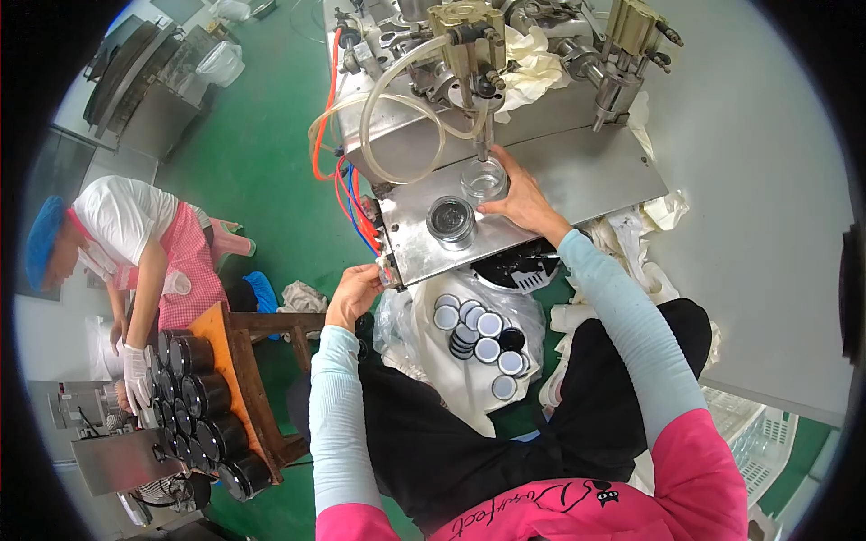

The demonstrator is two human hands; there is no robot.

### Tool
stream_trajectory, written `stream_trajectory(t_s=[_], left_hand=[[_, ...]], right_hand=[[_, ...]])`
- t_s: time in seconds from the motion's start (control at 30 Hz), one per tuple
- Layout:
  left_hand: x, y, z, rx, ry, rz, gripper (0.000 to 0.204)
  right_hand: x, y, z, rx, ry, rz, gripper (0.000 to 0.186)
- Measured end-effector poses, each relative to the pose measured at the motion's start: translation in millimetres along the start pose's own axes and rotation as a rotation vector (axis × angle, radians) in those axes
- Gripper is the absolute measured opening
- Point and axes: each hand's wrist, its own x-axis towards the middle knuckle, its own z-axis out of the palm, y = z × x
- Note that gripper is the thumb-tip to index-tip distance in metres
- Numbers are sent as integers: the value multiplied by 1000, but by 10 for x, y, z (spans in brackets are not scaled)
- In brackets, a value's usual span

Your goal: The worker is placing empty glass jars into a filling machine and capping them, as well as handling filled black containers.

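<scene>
My right hand [511, 198] grips an empty clear glass jar [483, 178] beneath the nozzle [483, 135] of a steel machine [397, 54] with clear, orange and blue hoses. Just left of that jar, a second jar [451, 223] with dark contents stands on the steel plate [532, 239]. My left hand [357, 293] has its fingers closed on a small fitting [389, 271] at the plate's front left corner. Below the plate, several white and black round lids [489, 350] lie on a white bag [424, 379], near a black-stained tray [510, 270].
A co-worker [126, 225] in a blue cap bends at the left, a gloved hand by several large black containers [203, 394] on a wooden stand [244, 361]. A grey panel [767, 135] stands right, above white crates [758, 433]. Crumpled cream cloths [663, 212] lie beside the machine.
</scene>
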Motion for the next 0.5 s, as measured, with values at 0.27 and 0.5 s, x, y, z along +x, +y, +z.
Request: stream_trajectory(t_s=[0.27,0.5], left_hand=[[93,-50,-107,34,-119,38,19],[79,33,1,22,10,33,25]], right_hand=[[-155,148,-53,246,192,-179,86],[-1142,432,148,485,-192,207,14]])
